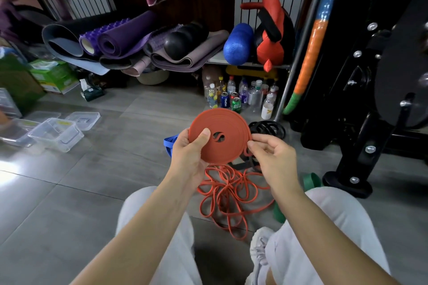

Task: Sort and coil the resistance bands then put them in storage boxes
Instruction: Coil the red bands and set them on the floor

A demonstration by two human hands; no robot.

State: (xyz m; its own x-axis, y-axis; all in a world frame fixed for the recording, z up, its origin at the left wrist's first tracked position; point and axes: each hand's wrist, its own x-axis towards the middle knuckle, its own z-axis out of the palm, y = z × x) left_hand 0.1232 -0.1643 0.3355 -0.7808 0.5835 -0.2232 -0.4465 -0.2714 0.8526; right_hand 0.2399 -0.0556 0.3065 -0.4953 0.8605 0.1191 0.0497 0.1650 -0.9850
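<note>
I see the left hand (188, 152) gripping the orange coil (220, 137): thumb flat on its face beside the centre hole, other fingers curled behind. The right hand (271, 157) pinches the coil's right rim, fingers narrow. The coil is a tight flat disc, held up facing me above the floor. More orange band (229, 196) lies tangled on the floor below the coil. Blue band (170, 143) is just left of the coil, partly hidden by the left hand. Black band (266, 128) is just right of it, green band (311, 180) lower right. Clear storage boxes (55, 133) sit well left, bottles and cans (240, 96) beyond.

Left hand (188, 155) grips — right hand (271, 157) pinches, both raised.
</note>
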